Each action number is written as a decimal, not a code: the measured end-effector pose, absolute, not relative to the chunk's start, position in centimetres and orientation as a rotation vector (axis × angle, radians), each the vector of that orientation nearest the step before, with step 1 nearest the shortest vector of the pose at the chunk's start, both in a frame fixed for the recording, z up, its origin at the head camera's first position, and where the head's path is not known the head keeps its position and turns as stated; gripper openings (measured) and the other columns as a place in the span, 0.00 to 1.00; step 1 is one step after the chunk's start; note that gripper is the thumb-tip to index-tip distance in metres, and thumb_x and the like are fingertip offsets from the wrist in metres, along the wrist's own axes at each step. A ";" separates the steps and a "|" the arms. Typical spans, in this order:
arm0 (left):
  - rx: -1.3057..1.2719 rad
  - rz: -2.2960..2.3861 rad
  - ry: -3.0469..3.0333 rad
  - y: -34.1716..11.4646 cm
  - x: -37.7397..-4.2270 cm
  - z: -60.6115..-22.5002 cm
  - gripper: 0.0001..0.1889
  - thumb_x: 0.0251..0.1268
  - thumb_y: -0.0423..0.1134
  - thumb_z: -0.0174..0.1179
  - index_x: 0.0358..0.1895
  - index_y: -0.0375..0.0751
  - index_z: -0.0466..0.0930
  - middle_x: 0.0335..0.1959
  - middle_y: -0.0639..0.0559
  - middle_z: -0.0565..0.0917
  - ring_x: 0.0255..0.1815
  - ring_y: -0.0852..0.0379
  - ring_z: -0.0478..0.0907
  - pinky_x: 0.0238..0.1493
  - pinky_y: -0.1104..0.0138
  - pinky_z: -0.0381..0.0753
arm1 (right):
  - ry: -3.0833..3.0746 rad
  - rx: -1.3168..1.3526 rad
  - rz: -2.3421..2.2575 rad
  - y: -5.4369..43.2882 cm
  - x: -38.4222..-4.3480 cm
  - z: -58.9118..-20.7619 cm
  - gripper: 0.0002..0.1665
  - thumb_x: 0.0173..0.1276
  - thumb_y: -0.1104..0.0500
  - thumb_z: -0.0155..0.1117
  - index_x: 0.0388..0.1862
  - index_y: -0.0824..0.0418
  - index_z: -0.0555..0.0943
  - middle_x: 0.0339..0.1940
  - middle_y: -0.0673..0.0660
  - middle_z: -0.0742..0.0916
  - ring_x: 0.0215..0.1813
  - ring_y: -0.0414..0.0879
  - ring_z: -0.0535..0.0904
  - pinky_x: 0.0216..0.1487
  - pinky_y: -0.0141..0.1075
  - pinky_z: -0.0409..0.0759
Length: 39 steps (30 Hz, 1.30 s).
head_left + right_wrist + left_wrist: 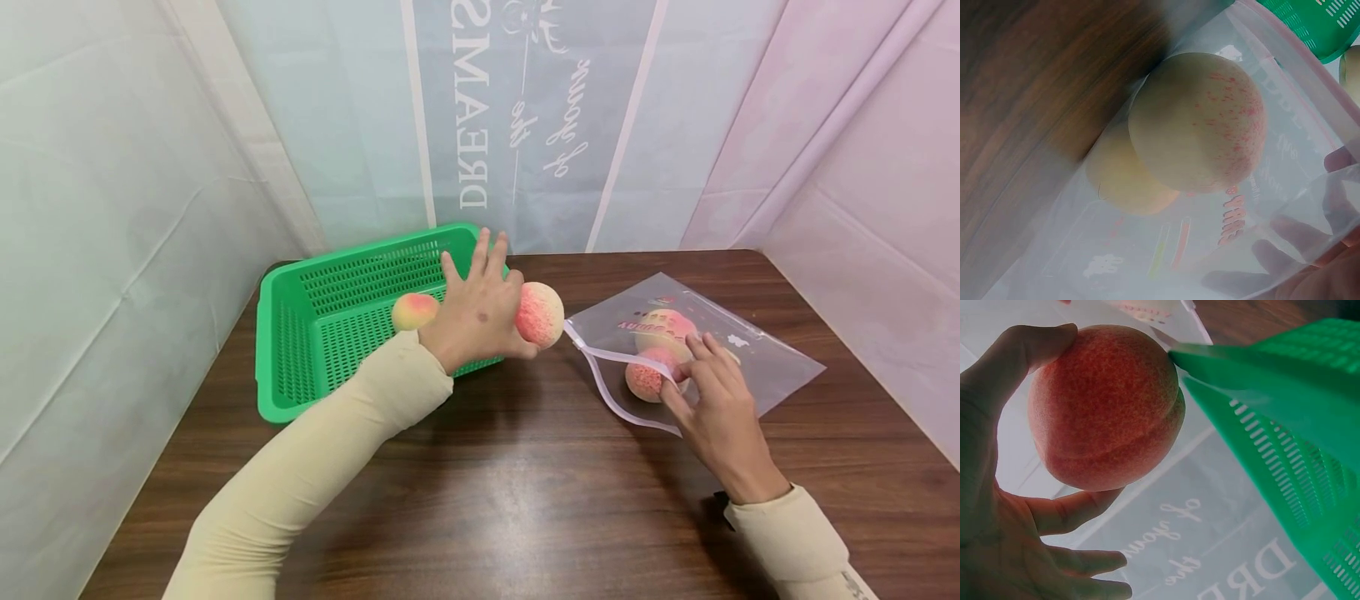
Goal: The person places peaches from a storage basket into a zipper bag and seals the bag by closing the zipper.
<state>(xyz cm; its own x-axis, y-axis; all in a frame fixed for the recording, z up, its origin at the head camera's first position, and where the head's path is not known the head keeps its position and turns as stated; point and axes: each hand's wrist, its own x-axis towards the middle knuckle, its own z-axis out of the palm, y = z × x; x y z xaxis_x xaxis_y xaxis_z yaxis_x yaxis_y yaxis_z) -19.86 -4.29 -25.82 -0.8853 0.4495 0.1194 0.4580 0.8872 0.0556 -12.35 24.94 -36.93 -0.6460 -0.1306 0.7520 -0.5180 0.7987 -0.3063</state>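
My left hand point(476, 317) grips a pink-and-cream peach point(540, 315) between thumb and index finger, its other fingers spread. This peach is beside the right side of the green basket point(272, 350), between it and a clear zip bag point(783, 367). In the left wrist view the same peach point(1107, 409) shows a red side with a crease. My right hand point(723, 417) pinches the upper edge of the bag's mouth, which gapes toward the front left. Inside the bag lie two peaches, a speckled pink one point(647, 379) near the opening and a paler one point(660, 325) behind it.
Another peach point(414, 312), yellow with a red top, sits in the basket, partly covered by my left hand and sleeve. Basket and bag stand on a dark wooden table point(480, 500). A cloth backdrop point(352, 125) with mirrored lettering rises behind, and pale cloth walls flank both sides.
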 end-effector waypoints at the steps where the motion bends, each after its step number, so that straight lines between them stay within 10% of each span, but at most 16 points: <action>1: -0.721 -0.123 -2.949 -4.2 -19.8 -25.8 0.39 0.43 0.68 0.72 0.51 0.41 0.79 0.79 0.34 0.50 0.80 0.35 0.38 0.64 0.26 0.49 | -2.224 0.477 0.659 24.9 -12.3 -36.9 0.08 0.50 0.70 0.67 0.27 0.69 0.75 0.55 0.78 0.81 0.62 0.74 0.74 0.70 0.56 0.64; 39: -0.918 -0.008 -2.916 0.1 -17.9 -29.1 0.42 0.37 0.73 0.72 0.50 0.44 0.80 0.80 0.34 0.48 0.80 0.35 0.35 0.68 0.28 0.42 | -2.220 0.475 0.674 25.0 -12.2 -37.0 0.08 0.50 0.71 0.67 0.27 0.69 0.75 0.54 0.77 0.82 0.64 0.73 0.73 0.71 0.55 0.64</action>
<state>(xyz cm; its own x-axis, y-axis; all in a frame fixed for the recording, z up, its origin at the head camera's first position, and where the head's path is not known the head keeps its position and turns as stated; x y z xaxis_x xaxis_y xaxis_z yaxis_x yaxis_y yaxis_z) -17.89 0.10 -29.09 -0.8163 0.5717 0.0822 0.5721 0.8199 -0.0206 -12.19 25.05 -36.97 -0.6466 -0.1241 0.7527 -0.5215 0.7921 -0.3174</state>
